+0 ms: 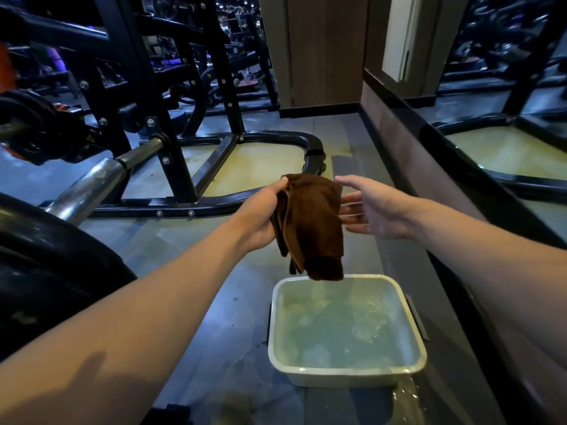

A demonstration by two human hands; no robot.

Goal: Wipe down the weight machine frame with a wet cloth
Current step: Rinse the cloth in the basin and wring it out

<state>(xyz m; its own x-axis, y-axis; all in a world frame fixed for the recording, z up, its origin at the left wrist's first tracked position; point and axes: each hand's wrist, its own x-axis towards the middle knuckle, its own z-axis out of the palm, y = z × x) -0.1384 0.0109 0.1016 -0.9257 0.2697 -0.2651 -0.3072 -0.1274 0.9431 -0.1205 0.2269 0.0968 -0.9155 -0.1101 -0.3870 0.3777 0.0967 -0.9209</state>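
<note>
A dark brown cloth (311,223) hangs in folds from my left hand (264,214), which grips its upper edge, thumb on top. Its lower end dangles just above the far rim of a white square tub (346,371) filled with water. My right hand (372,210) is held out beside the cloth's right side, fingers straight and spread, holding nothing. The black weight machine frame (171,207) stands on the floor ahead and to the left, its base rail just beyond my left hand.
A chrome bar (92,187) and black weight plates (36,256) jut in from the left. A mirrored wall with a low dark ledge (460,216) runs along the right. Spilled water (405,397) lies on the floor by the tub's near right corner.
</note>
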